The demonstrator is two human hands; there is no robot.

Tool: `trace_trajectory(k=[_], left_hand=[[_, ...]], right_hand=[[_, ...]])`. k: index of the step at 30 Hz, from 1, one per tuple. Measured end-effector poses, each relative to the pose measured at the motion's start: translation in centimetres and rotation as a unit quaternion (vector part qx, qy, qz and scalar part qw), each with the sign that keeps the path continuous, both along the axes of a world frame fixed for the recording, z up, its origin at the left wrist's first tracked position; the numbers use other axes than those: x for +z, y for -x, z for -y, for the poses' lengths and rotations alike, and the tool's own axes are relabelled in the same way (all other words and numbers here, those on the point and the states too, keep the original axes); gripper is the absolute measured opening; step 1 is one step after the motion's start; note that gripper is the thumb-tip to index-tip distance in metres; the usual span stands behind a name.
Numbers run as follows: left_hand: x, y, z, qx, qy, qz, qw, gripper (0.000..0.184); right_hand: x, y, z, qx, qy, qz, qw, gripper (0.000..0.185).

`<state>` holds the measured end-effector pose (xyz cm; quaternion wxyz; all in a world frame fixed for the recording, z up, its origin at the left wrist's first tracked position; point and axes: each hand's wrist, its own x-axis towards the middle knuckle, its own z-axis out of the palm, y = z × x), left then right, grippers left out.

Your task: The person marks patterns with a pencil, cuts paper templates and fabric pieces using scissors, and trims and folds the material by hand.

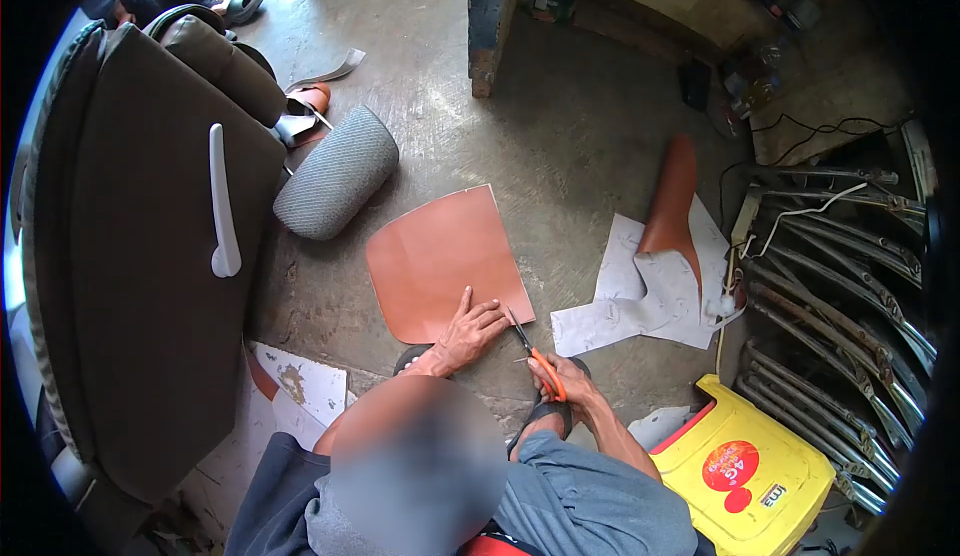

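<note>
Left grip lies spread on the brown leatherette panel; right grip holds orange-handled scissors at its edge. A yellow plastic container sits nearby, interior hidden.

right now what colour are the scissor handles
The scissors' handles are orange, seen best in the head view.

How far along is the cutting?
Done, it seems: the brown sheet is cut out, left corners rounded. In hand: the left hand steadies it; the right hand holds scissors near its lower right corner. Remaining, probably: trimming that sharp corner.
</note>
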<state>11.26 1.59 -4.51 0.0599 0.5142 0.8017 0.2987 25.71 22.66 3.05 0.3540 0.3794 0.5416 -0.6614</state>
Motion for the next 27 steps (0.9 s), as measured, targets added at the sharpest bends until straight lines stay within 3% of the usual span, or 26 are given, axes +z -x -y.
trace_trajectory(k=[2, 15, 18, 20, 21, 25, 27], left_hand=[[0.2, 0.0, -0.1, 0.002, 0.007, 0.003, 1.0, 0.03], [0.4, -0.1, -0.3, 0.015, 0.003, 0.009, 1.0, 0.03], [0.8, -0.1, -0.8, 0.027, -0.001, 0.023, 0.999, 0.029], [1.0, -0.1, -1.8, 0.058, -0.006, 0.047, 0.997, 0.027], [1.0, -0.2, -2.2, 0.059, -0.008, 0.048, 0.997, 0.027], [1.0, -0.3, -3.3, 0.085, -0.021, 0.038, 0.995, 0.024], [1.0, -0.4, -3.5, 0.09, -0.024, 0.038, 0.995, 0.024]], right_hand=[[0.0, 0.5, -0.3, 0.041, -0.028, -0.001, 0.999, 0.04], [0.0, 0.2, -0.7, 0.046, -0.032, -0.028, 0.998, 0.048], [-0.1, 0.1, -0.1, 0.03, -0.028, -0.036, 0.998, 0.049], [-0.5, -0.2, 1.1, -0.074, -0.024, -0.032, 0.996, 0.051], [-0.6, -0.3, 1.4, -0.073, -0.031, -0.037, 0.996, 0.045], [-1.9, -0.2, 3.4, -0.141, -0.076, -0.042, 0.986, 0.047], [-1.5, 0.4, 4.0, -0.124, -0.099, -0.041, 0.987, 0.048]])
